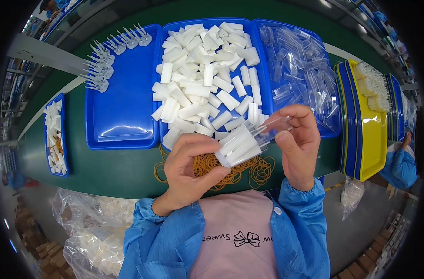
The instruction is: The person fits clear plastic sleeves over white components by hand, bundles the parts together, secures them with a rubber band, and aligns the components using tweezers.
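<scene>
My left hand [189,169] grips a small stack of white foam sticks [239,148] over the near edge of the green table. My right hand [299,142] pinches a clear plastic sleeve [273,126] at the stack's far end, partly over the sticks. Under both hands lies a loose heap of tan rubber bands [258,169]. Just beyond them a blue tray [264,74] holds a heap of the same white sticks [207,79].
A blue tray [121,111] at left has several clear forked parts [102,65] along its far edge. A blue tray at right holds clear sleeves [302,69]. Stacked yellow and blue trays [367,135] stand far right, a small tray of white pieces [55,135] far left, plastic bags [93,223] near left.
</scene>
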The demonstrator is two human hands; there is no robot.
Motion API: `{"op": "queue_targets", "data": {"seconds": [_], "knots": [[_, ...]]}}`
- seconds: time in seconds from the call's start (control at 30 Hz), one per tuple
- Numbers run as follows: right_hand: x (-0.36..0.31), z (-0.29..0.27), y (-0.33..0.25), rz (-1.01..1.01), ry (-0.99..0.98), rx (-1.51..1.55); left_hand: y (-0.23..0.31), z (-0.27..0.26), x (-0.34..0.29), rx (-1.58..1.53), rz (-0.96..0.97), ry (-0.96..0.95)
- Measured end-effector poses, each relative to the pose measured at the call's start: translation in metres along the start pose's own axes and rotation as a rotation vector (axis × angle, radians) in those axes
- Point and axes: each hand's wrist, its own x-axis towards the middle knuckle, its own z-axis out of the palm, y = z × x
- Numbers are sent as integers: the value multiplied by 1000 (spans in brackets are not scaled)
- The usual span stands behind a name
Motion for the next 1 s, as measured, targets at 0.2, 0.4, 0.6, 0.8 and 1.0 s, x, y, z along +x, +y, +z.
{"op": "queue_targets", "data": {"seconds": [0.2, 0.4, 0.6, 0.8, 1.0], "knots": [[0, 1, 1, -75, -4, -50, 10, 2, 9, 184, -17, -142], [-1, -2, -2, -59, -22, -78, 13, 4, 12, 217, -22, -243], [-1, -5, -6, -36, -58, -101, 7, 5, 11, 127, -19, -259], [0, -7, -8, -22, -88, -149, 7, 6, 10, 114, -41, -250], [-1, -8, -8, 8, -78, -95, 3, 7, 8, 98, -16, -228]]}}
